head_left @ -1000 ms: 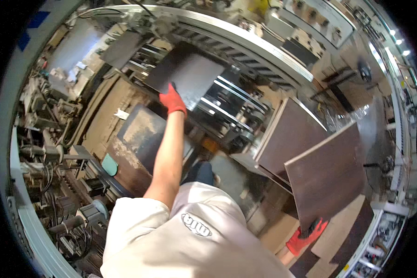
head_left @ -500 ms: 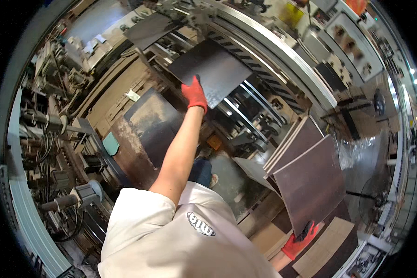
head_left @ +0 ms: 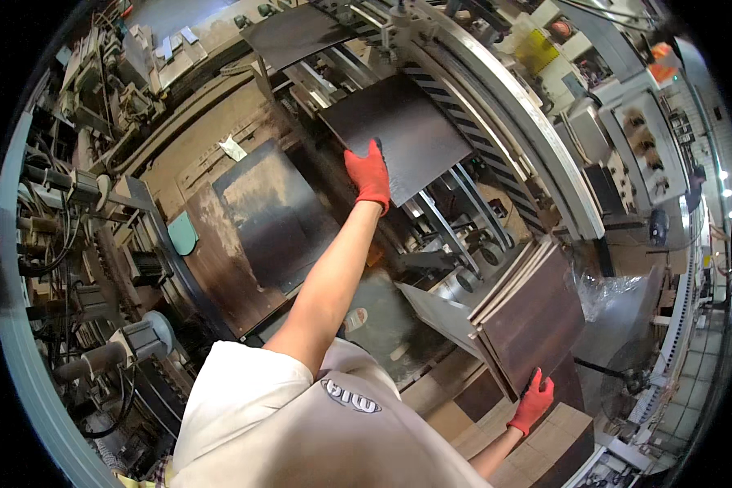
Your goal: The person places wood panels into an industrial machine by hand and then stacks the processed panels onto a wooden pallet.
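Note:
My left hand point(head_left: 368, 175), in a red glove with dark fingertips, grips the near edge of a dark, flat square panel point(head_left: 407, 130). The panel lies across metal rails, and my fingers beneath it are hidden. At the lower right, my right hand point(head_left: 532, 405) wears a matching glove. Its fingers are apart and rest against the lower edge of a brown panel point(head_left: 535, 321). That panel leans upright at the front of several similar boards point(head_left: 512, 281), whose pale edges show along the top.
Another dark panel point(head_left: 297, 37) lies farther up the rails point(head_left: 449, 232). Left of me, a worn dark plate point(head_left: 272, 220) rests on a brown surface. Machinery with cylinders point(head_left: 134, 346) lines the left side. Light boards point(head_left: 549, 443) lie beneath my right hand.
The front brown panel, which stood angled out from the others, now lies closer against them. My right hand's fingers have spread. My left hand keeps its hold while the view has shifted.

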### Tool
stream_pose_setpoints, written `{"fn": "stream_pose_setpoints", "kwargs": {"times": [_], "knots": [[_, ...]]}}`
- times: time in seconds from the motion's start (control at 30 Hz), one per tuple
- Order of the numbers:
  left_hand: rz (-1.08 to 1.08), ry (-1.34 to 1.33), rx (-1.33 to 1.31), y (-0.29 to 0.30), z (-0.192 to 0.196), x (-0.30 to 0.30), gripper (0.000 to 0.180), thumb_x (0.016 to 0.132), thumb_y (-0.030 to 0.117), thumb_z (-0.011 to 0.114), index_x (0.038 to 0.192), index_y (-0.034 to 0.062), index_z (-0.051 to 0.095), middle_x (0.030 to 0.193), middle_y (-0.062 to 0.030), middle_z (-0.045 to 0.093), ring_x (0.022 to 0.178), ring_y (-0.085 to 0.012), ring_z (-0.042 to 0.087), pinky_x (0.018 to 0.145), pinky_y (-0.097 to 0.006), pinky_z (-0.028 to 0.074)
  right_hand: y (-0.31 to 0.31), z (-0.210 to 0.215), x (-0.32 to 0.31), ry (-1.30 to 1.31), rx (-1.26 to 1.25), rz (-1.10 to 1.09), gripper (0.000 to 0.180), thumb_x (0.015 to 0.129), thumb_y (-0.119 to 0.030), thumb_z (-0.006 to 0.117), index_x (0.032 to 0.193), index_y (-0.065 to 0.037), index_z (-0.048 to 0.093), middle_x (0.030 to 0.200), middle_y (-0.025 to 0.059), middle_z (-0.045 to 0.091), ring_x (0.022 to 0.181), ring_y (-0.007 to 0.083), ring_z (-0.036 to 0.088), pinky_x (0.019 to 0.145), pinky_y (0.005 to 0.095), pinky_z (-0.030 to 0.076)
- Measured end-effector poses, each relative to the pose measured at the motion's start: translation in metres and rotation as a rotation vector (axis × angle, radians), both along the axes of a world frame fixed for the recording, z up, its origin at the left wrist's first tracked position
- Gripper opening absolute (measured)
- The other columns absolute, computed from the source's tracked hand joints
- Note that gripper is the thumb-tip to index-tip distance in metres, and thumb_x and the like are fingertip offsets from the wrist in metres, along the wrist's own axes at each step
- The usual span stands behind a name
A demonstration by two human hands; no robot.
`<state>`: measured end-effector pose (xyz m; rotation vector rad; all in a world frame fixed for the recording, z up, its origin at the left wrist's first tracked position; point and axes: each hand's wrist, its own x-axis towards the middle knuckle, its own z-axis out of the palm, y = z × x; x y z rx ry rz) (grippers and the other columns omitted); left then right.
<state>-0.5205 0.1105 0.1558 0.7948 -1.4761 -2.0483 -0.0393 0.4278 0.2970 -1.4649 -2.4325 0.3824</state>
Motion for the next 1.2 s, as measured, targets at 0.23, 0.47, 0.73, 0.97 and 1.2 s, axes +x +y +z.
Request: {"fn": "stream_pose_setpoints", "kwargs": {"times": [0.23, 0.47, 0.73, 0.97, 1.2], "knots": [[-0.272, 0.142, 0.288, -0.005, -0.025, 0.018, 0.039, 0.093, 0.018, 0.052, 0.122, -0.0069, 0.048, 0.129, -0.0193, 0.052, 0.117, -0.0279, 0.051, 0.1, -0.036, 0.036, -0.05, 0.037, -0.066, -0.136, 0.453, 0.171, 0.048, 0.079, -0.032, 0.074, 0.111, 0.0, 0.058, 0.083, 0.0114, 0.06, 0.075, 0.0254, 0.055, 0.07, 0.0373, 0.045], [-0.303, -0.227, -0.219, -0.142, -0.235, 0.09, 0.036, 0.092, 0.02, 0.058, 0.122, 0.0023, 0.05, 0.116, -0.0111, 0.054, 0.109, -0.0228, 0.05, 0.095, -0.034, 0.038, -0.246, 0.001, -0.268, 0.191, -0.626, 0.438, 0.055, 0.089, -0.004, 0.055, 0.139, -0.009, 0.035, 0.083, 0.0058, 0.06, 0.069, 0.0161, 0.061, 0.058, 0.0269, 0.05], [-0.287, -1.252, -0.861, -0.35, -0.421, 0.239, 0.076, 0.067, 0.055, 0.076, 0.109, -0.0052, 0.056, 0.109, -0.0256, 0.059, 0.104, -0.0391, 0.056, 0.087, -0.046, 0.046, -0.292, -0.098, -0.394, 0.333, -1.057, 0.291, 0.051, 0.097, -0.036, 0.049, 0.137, -0.012, 0.029, 0.094, 0.0143, 0.063, 0.071, 0.0255, 0.065, 0.062, 0.0359, 0.052], [-0.336, -1.515, -0.536, -0.342, -0.457, 0.212, 0.124, 0.055, 0.068, 0.076, 0.145, 0.0083, 0.016, 0.148, -0.0264, 0.019, 0.135, -0.0482, 0.019, 0.107, -0.057, 0.026, -0.277, -0.081, -0.368, 0.47, -0.758, 0.329, 0.029, 0.097, -0.02, 0.05, 0.123, -0.009, 0.051, 0.088, 0.0029, 0.052, 0.075, 0.0113, 0.048, 0.064, 0.0216, 0.044], [-0.019, -1.371, -0.449, -0.248, -0.468, 0.26, 0.12, 0.054, 0.053, 0.085, 0.14, 0.0008, 0.019, 0.143, -0.0279, 0.023, 0.133, -0.0433, 0.022, 0.108, -0.052, 0.022, -0.274, -0.09, -0.387, 0.074, -0.367, 0.57, 0.033, 0.092, -0.007, 0.051, 0.125, -0.006, 0.049, 0.089, 0.0026, 0.054, 0.078, 0.012, 0.05, 0.068, 0.0241, 0.047]]}}
